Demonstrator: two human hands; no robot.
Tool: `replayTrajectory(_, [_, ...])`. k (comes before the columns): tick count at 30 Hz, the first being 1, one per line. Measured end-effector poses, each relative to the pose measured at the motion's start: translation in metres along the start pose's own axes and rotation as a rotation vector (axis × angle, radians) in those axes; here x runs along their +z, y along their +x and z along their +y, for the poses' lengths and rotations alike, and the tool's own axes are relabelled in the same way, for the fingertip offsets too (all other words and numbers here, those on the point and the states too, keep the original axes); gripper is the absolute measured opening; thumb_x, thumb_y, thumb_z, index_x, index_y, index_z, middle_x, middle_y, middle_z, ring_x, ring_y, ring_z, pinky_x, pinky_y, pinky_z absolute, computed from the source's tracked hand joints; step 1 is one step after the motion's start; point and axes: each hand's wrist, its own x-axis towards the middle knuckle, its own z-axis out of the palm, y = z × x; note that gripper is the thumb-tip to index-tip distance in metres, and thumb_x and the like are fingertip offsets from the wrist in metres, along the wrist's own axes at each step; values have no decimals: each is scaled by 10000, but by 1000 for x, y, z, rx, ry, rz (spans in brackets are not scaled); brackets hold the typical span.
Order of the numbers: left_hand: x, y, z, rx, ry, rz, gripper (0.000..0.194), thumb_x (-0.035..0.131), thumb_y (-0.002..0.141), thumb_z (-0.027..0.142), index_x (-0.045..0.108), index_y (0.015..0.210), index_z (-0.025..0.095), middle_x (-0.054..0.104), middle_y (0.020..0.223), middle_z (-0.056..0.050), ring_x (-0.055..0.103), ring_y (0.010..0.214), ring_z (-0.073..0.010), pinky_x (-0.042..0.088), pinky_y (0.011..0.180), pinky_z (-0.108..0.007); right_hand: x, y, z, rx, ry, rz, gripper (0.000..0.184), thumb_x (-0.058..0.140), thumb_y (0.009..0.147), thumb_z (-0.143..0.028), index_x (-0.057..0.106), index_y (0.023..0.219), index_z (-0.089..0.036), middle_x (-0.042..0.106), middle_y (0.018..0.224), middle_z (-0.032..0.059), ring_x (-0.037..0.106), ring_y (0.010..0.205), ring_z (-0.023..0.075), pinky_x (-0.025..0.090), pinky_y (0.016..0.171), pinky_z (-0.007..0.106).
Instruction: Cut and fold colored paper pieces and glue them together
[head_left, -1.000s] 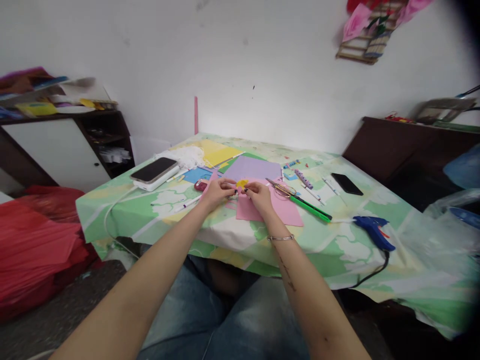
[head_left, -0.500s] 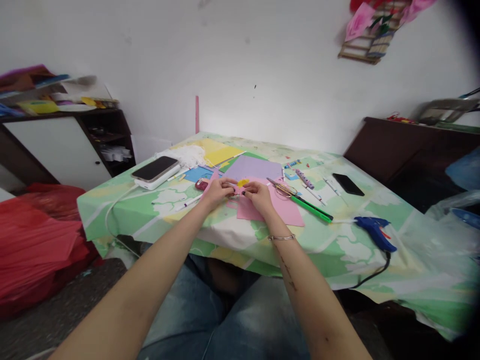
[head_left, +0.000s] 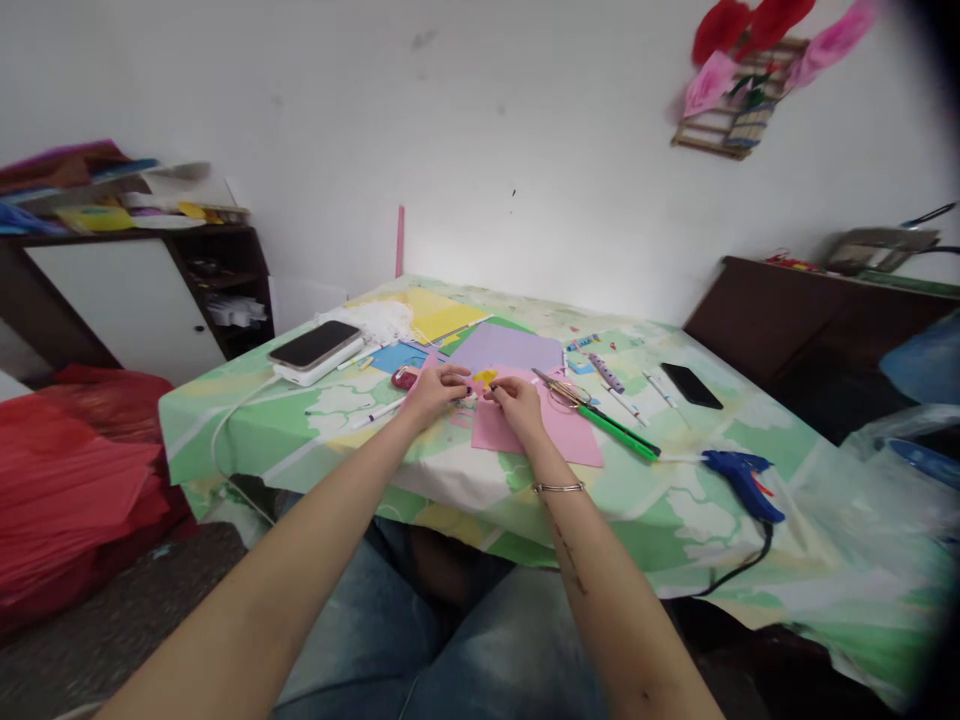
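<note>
Because a cable (head_left: 223, 430) drops from it over the front edge near the table's (head_left: 274, 405) left corner, the white block (head_left: 321, 370) sits close to that side, probably leaving the middle free; a phone (head_left: 315, 344) lies on it. Farther right, a red object (head_left: 405, 377) rests just beyond the left hand (head_left: 435, 393), whose fingers bend toward the thumb; whether they grip anything I cannot tell. Between the two hands, back from the front edge, is a small yellow piece (head_left: 486, 377), presumably held there for a good view from above. The right hand (head_left: 517, 402) seems to pinch its near side, thumb against finger, over a pink sheet (head_left: 559, 438). Scissors (head_left: 562, 388) and a green tool (head_left: 621, 433) lie beside it, likely for easy reach. A dark phone (head_left: 691, 386) lies near the right edge, apparently out of the way. Toward the front right corner rests a blue glue gun (head_left: 742, 480), nozzle pointing inward.
</note>
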Motion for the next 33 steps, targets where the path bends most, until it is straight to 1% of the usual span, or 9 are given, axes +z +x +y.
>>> replayTrajectory(3, [3, -3, 3, -16, 16, -30, 439, 757, 537, 227, 638, 943, 110, 674, 695, -38, 621, 628, -162, 464, 587, -271, 1, -1, -1, -22, -15, -23, 166, 602, 725, -291, 651, 800, -151, 725, 746, 61, 683, 724, 184, 513, 689, 279])
replayTrajectory(7, [4, -5, 4, -37, 40, -74, 449, 798, 520, 291, 650, 900, 105, 690, 750, -72, 630, 653, -178, 478, 608, -295, 2, -2, -1, -46, -71, -56, 103, 680, 655, -245, 664, 711, -160, 716, 708, 44, 665, 692, 184, 498, 656, 271])
replayTrajectory(10, [3, -4, 2, -35, 50, -100, 459, 815, 513, 320, 653, 886, 106, 687, 751, -67, 626, 662, -171, 479, 628, -296, 2, -3, -1, -55, -93, -74, 66, 666, 669, -214, 665, 703, -157, 709, 682, 34, 654, 663, 168, 489, 637, 257])
replayTrajectory(15, [6, -4, 0, -29, 69, -160, 397, 804, 551, 350, 668, 837, 111, 679, 773, -57, 616, 694, -159, 476, 666, -288, 1, -5, -3, -75, -103, -82, 60, 642, 690, -180, 671, 739, -159, 717, 737, 31, 651, 684, 156, 489, 658, 251])
replayTrajectory(21, [5, -3, 1, -36, 84, -139, 368, 801, 547, 335, 667, 811, 117, 685, 753, -56, 621, 688, -169, 464, 652, -278, 3, -6, -1, -67, -89, -60, 75, 635, 680, -147, 664, 743, -174, 714, 729, 18, 661, 695, 158, 505, 672, 259])
replayTrajectory(26, [3, 0, -3, -30, 82, -89, 348, 765, 587, 321, 667, 852, 118, 682, 742, -45, 612, 651, -155, 454, 607, -263, 0, -5, 1, -51, -74, 25, 121, 569, 699, -152, 642, 795, -165, 708, 730, 24, 672, 682, 153, 517, 657, 251])
replayTrajectory(29, [3, 0, -3, -30, 80, -56, 317, 751, 590, 308, 660, 827, 118, 678, 759, -48, 606, 648, -149, 453, 598, -257, -5, -3, 3, -31, -109, 124, 155, 535, 701, -172, 633, 820, -155, 708, 754, 46, 670, 698, 168, 518, 657, 268])
replayTrajectory(33, [5, -1, 0, -37, 78, -28, 296, 741, 593, 296, 658, 816, 120, 674, 772, -46, 597, 660, -141, 453, 606, -250, -15, 1, 6, -4, -213, 261, 228, 468, 709, -169, 623, 869, -124, 706, 810, 89, 662, 740, 185, 505, 692, 292])
